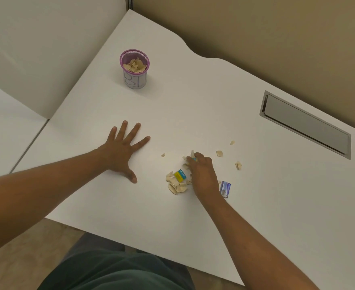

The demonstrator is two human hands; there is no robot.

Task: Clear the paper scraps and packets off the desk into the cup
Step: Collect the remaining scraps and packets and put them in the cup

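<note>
A purple-rimmed mesh cup [134, 69] stands upright far back on the white desk [193, 216], part filled with beige paper scraps [135, 65]; more torn scraps [175, 184] lie heaped mid-desk, others [238, 165] scattered beside them. A yellow-and-blue packet [180, 175] rests on the heap; a blue-white packet [225, 189] lies nearby.

A white desk [193, 105] fills most of the frame, its far edge running in a wavy curve from the top centre toward the right. Set into its surface at the right is a long rectangular metal-framed cable hatch [306, 124], closed with a grey flap. Behind the desk, the upper right shows a tan partition wall [266, 24]. A pale off-white panel [36, 38] covers the upper left, meeting the tan wall at a thin vertical seam. At the left edge lies a second white surface [3, 126]. Beige flooring [26, 254] shows at the lower left. Light is soft and even.
</note>
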